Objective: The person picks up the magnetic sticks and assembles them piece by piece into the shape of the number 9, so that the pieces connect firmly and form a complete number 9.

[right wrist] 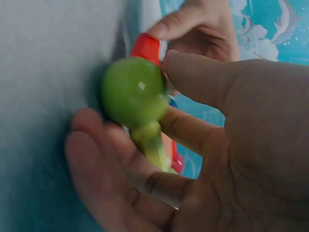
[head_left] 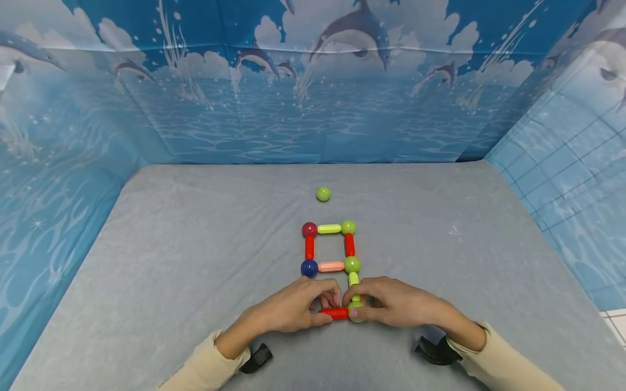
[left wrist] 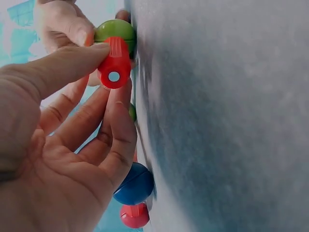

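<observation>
My left hand (head_left: 293, 307) pinches a red magnetic rod (head_left: 335, 313) between thumb and fingers; its round end faces the left wrist view. The rod's other end meets a green ball (right wrist: 133, 92), which my right hand (head_left: 403, 301) grips with thumb and fingers. From that ball a yellow-green rod (head_left: 353, 278), partly behind the right fingers, runs up to another green ball (head_left: 351, 264). This ball is a corner of a flat square, with a blue ball (head_left: 309, 267), a dark red ball (head_left: 309, 229), a further green ball (head_left: 348, 227) and a pink rod (head_left: 331, 266).
A loose green ball (head_left: 323, 194) lies beyond the square on the grey cloth-covered table (head_left: 195, 233). Blue curtains (head_left: 274, 119) with dolphins stand behind and at both sides. Black straps (head_left: 437, 350) are at the wrists.
</observation>
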A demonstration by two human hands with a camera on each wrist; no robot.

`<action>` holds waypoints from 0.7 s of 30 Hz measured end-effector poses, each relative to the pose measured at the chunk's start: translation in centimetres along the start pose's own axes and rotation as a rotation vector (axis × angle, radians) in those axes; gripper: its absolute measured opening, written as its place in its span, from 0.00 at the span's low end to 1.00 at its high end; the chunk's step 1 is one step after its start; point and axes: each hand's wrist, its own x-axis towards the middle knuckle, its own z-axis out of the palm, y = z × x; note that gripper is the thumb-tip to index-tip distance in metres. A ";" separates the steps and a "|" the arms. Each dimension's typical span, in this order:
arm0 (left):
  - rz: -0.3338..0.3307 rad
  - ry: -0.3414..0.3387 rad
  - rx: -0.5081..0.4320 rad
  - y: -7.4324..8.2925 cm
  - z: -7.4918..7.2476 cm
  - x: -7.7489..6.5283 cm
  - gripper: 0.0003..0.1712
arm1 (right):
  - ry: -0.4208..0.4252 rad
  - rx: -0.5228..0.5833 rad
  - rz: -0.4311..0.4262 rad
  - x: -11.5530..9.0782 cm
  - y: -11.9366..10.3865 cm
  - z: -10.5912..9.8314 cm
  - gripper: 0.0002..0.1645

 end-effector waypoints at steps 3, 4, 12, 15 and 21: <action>0.015 0.016 0.007 0.0 0.1 0.0 0.14 | 0.025 -0.052 0.005 0.2 -0.2 0.5 0.13; 0.018 0.020 0.009 0.0 0.1 0.0 0.15 | 0.039 -0.070 0.008 0.3 -0.3 0.7 0.12; 0.005 0.025 0.010 -0.1 0.0 0.0 0.15 | 0.081 -0.072 0.005 0.5 -0.4 1.3 0.04; -0.008 0.026 0.005 -0.1 -0.5 0.0 0.14 | 0.049 0.006 0.000 0.6 -0.2 1.3 0.03; -0.011 0.128 0.003 0.0 -3.8 0.8 0.13 | -0.035 0.186 0.023 0.7 0.3 1.0 0.06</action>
